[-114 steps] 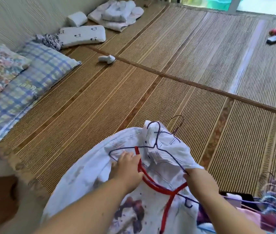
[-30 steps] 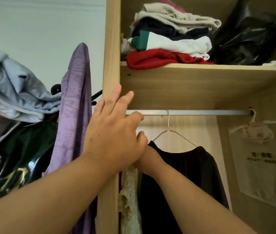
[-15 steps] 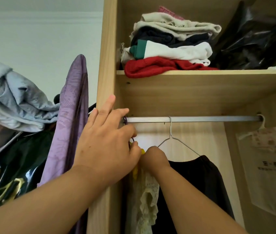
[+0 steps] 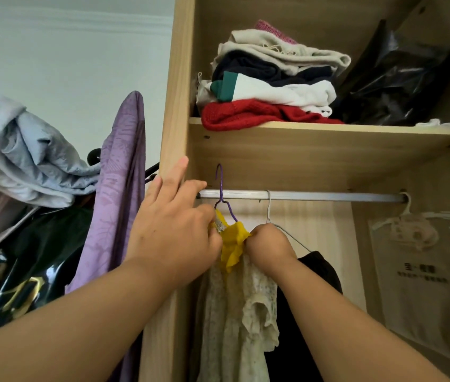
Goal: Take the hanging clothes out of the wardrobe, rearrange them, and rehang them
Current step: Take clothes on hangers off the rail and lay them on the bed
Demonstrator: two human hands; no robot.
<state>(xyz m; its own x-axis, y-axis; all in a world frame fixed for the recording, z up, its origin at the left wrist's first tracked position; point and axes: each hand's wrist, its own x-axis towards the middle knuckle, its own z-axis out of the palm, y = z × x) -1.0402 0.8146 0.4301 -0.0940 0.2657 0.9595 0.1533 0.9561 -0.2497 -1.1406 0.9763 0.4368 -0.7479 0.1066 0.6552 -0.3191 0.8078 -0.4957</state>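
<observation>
A purple wire hanger (image 4: 221,194) carries a cream lace garment with a yellow collar (image 4: 233,245). Its hook stands above the silver rail (image 4: 314,196) at the rail's left end. My left hand (image 4: 174,230) pinches the garment's left shoulder, with two fingers stretched up along the wardrobe's side panel. My right hand (image 4: 269,248) grips the right shoulder of the same garment. Just to the right, a silver wire hanger (image 4: 269,213) hangs on the rail with a black garment (image 4: 312,299) on it.
The wooden shelf (image 4: 328,132) above holds a stack of folded clothes (image 4: 267,78) and a black plastic bag (image 4: 394,81). A white hanger with a cover (image 4: 416,249) hangs at the rail's right end. Left of the wardrobe hang a purple cloth (image 4: 119,188) and grey-blue clothes (image 4: 33,158).
The view went from clothes laid on the mat to the wardrobe. Over the last second, the purple hanger's hook has come up over the rail and the yellow collar has come into view between my hands.
</observation>
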